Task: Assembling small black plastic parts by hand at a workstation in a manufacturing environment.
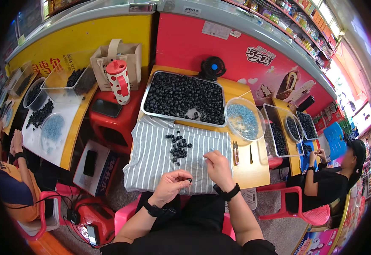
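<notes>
Between the thumb and fingertips of my left hand (170,186) is a small black ring-shaped part (189,180), held over the front of a grey striped cloth (149,157). My right hand (219,169) is a little farther to the right, above the cloth's right side, its fingers curled together. What those fingertips hold, if anything, is too small to make out. Just beyond both hands, a loose pile of similar black parts (179,146) lies on the cloth. Both wrists wear black bands.
Behind the cloth stands a metal tray (160,116) heaped with black parts. Right of it are a round clear tub (259,127) of small blue pieces, tweezers (251,154) and a cutter-like tool (236,154). A black fan (213,68) stands behind. Co-workers sit at tables on both sides.
</notes>
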### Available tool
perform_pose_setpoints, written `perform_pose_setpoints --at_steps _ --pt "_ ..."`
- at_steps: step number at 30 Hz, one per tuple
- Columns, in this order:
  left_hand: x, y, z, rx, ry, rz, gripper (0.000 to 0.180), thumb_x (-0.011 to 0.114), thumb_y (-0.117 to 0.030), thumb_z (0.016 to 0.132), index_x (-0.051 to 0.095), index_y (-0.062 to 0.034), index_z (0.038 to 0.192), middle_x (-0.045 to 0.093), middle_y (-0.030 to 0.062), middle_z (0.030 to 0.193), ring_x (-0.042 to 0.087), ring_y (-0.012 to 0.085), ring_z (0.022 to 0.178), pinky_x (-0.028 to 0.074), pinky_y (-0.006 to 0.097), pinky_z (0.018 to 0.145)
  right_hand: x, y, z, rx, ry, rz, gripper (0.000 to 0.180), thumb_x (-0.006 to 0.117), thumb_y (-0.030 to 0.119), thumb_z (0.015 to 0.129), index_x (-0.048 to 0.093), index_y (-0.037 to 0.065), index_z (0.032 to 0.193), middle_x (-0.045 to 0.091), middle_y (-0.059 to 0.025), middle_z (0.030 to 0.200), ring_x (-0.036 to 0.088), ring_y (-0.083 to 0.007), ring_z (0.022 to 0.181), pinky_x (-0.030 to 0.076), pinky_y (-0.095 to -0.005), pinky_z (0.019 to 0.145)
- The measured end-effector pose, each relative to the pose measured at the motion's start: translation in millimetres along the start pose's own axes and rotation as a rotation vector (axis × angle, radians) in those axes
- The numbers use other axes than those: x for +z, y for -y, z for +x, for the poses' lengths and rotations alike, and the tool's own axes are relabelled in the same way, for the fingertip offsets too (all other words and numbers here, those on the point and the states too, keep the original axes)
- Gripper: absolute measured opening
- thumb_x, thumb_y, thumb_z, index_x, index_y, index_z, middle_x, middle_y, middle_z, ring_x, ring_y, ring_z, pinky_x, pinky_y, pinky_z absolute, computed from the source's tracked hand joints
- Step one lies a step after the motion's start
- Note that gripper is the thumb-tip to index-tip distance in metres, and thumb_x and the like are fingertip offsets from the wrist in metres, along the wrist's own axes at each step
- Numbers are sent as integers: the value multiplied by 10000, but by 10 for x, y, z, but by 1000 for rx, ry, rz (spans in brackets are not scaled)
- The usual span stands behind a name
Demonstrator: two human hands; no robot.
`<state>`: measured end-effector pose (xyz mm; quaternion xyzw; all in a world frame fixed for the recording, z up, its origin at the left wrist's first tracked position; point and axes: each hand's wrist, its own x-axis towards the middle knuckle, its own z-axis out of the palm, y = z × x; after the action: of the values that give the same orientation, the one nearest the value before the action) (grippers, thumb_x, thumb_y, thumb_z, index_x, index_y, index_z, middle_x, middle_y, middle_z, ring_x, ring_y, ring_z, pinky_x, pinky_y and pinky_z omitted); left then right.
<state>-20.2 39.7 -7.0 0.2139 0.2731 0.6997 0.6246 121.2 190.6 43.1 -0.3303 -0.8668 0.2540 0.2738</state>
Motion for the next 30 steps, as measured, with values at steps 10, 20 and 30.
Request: perform_pose_setpoints --at_steps 10,20,30 --pt "-46 -8 -6 -37 -11 -90 195 614 33 877 620 20 1072 652 76 959 655 165 865 518 266 763 105 45 134 -55 208 -260 25 571 34 786 558 14 778 554 -201 820 582 -430 726 476 -497 637" --pt "-51 -1 -16 -32 -47 -171 196 613 40 877 630 18 1071 654 78 963 657 162 857 526 248 750 -93 358 -217 303 317 603 72 667 43 822 625 -12 842 603 -12 692 545 -53 619 433 -212 543" --pt "-14 2 -11 -4 -20 -71 168 611 57 862 651 31 1023 607 68 995 625 160 853 513 268 773 -48 409 -373 394 416 792 91 650 81 875 619 0 850 598 19 694 536 -30 610 421 -193 523"
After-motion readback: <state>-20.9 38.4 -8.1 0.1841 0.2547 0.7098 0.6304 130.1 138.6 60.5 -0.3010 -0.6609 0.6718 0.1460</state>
